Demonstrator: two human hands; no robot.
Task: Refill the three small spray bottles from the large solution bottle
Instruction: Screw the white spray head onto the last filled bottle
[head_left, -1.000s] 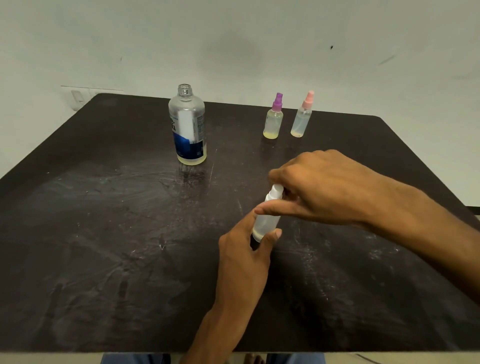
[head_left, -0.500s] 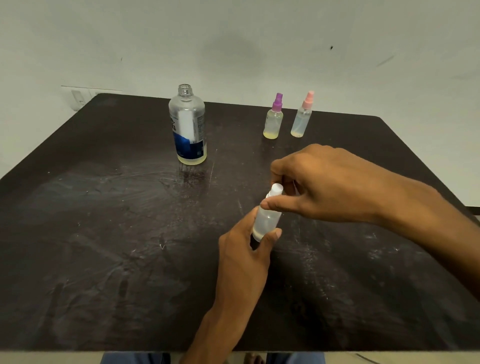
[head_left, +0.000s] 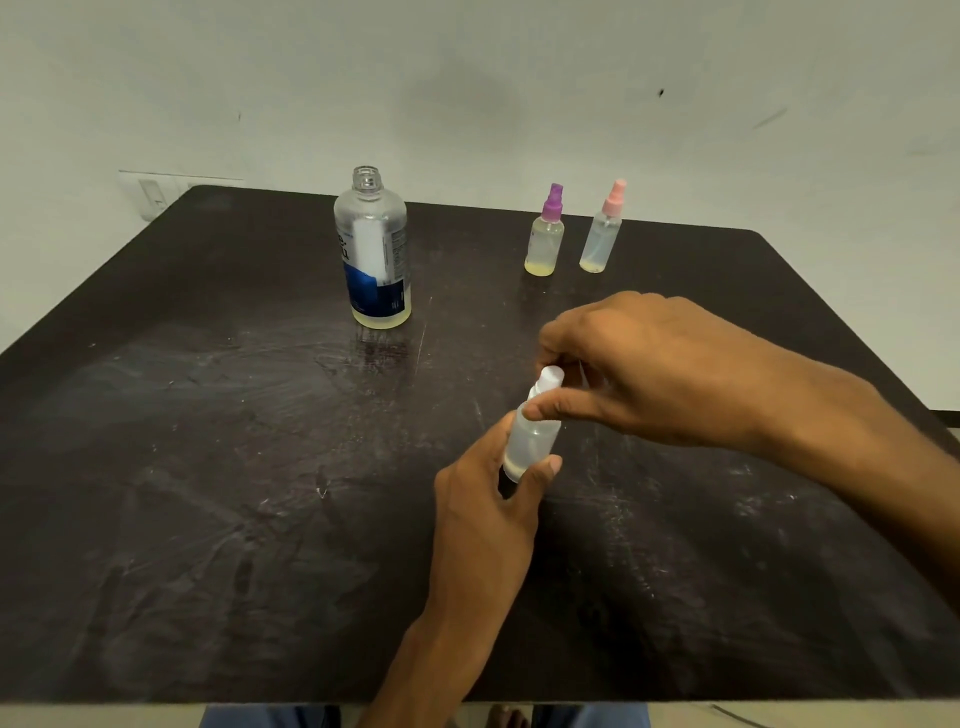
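The left hand (head_left: 483, 514) grips the lower body of a small translucent plastic spray bottle with a white top (head_left: 532, 436), thumb and fingers wrapped round it near the middle of the scuffed dark brown table (head_left: 208, 467). The right hand (head_left: 649, 369) pinches the white spray head from above, thumb in front (whether the head is threaded on or loose is hard to judge). Well behind stands an uncapped large clear solution bottle with a blue-and-white label (head_left: 373, 254), yellowish liquid low in it. To its right, side by side, stand a purple-topped small spray bottle (head_left: 545, 234) and a pink-topped small spray bottle (head_left: 603, 231).
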